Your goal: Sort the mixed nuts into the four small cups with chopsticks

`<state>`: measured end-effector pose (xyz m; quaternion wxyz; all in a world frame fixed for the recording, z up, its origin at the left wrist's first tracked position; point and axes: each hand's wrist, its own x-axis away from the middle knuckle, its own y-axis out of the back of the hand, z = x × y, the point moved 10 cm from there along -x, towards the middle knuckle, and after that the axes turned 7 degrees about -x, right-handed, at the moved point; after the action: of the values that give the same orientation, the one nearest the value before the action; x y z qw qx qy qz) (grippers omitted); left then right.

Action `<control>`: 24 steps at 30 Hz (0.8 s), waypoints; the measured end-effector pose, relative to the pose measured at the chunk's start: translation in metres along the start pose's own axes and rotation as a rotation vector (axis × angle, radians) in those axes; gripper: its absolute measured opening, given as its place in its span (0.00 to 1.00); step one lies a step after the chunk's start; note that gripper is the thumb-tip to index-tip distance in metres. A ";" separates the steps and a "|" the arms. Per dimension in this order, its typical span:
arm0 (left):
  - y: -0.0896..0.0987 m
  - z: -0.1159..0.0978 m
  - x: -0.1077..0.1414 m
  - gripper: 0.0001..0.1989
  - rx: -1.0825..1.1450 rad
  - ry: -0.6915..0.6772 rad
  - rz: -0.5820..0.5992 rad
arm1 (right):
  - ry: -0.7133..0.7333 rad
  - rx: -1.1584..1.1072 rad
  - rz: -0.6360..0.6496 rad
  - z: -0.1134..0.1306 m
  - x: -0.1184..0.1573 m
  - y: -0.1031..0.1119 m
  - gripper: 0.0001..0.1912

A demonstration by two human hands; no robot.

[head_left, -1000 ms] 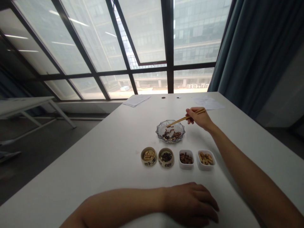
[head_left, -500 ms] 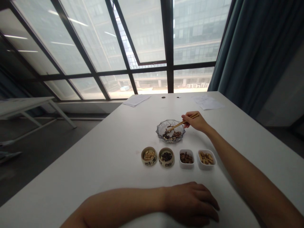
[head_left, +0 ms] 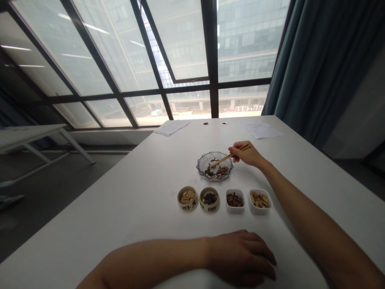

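The right hand (head_left: 247,153) grips the chopsticks (head_left: 224,159); their long axis slants from 2 toward 8 o'clock, tips inside the glass bowl (head_left: 202,162). That bowl sits on the tabletop (head_left: 135,208) at 8 o'clock from the right hand, the nearer one, and between 11 and 12 from the left hand (head_left: 240,257), which lies palm down, relaxed, grasping nothing visible. From the bowl, two round dishes (head_left: 189,207) stand at 7 and 6, two white tubs (head_left: 235,210) at 5 and 4. The 7 o'clock dish seems to read "卧龙"; its neighbour's characters are too blurred.
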<state>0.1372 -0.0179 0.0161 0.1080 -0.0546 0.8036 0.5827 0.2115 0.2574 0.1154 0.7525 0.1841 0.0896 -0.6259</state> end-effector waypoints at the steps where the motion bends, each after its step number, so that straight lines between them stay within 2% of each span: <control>1: 0.000 0.000 0.000 0.19 0.000 -0.003 0.000 | 0.003 0.008 -0.001 0.001 0.000 0.000 0.27; 24: 0.002 -0.001 -0.001 0.20 -0.002 -0.008 -0.003 | -0.005 0.048 0.035 0.005 0.004 0.001 0.22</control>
<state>0.1377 -0.0185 0.0186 0.1121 -0.0534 0.8025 0.5836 0.2132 0.2516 0.1185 0.7591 0.2021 0.0696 -0.6149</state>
